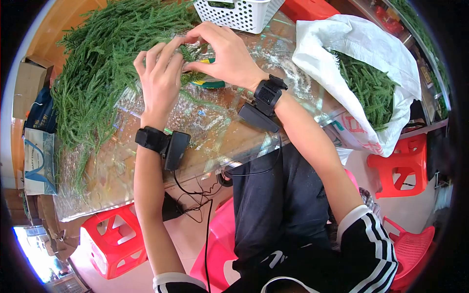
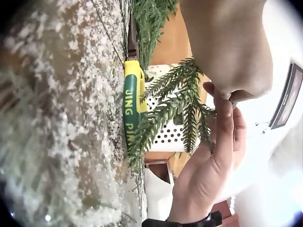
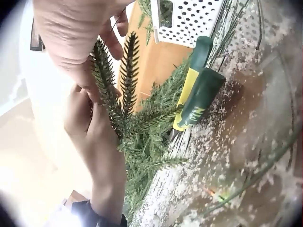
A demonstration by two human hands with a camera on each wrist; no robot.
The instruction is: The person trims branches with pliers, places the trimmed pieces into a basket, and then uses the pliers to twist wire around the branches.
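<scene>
Both hands meet above the table over a small green sprig (image 2: 182, 101) with several needled tips. The left hand (image 1: 162, 78) has its fingers bent at the sprig's upper end, its thumb and fingertips pinching there. Opposite it, the right hand (image 1: 227, 57) curls its index finger and thumb round the same sprig (image 3: 124, 111). The fingertips of both hands touch or nearly touch; the exact contact on the stem is partly hidden. Below the sprig lie cutters with green and yellow handles (image 3: 201, 97), touched by neither hand.
A large heap of green branches (image 1: 102, 63) covers the table's left and back. A white perforated basket (image 1: 239, 17) stands behind the hands. At the right is a white sack (image 1: 312, 49) with more greenery. White crumbs lie on the tabletop (image 1: 195, 151). Red stools (image 1: 115, 241) stand below.
</scene>
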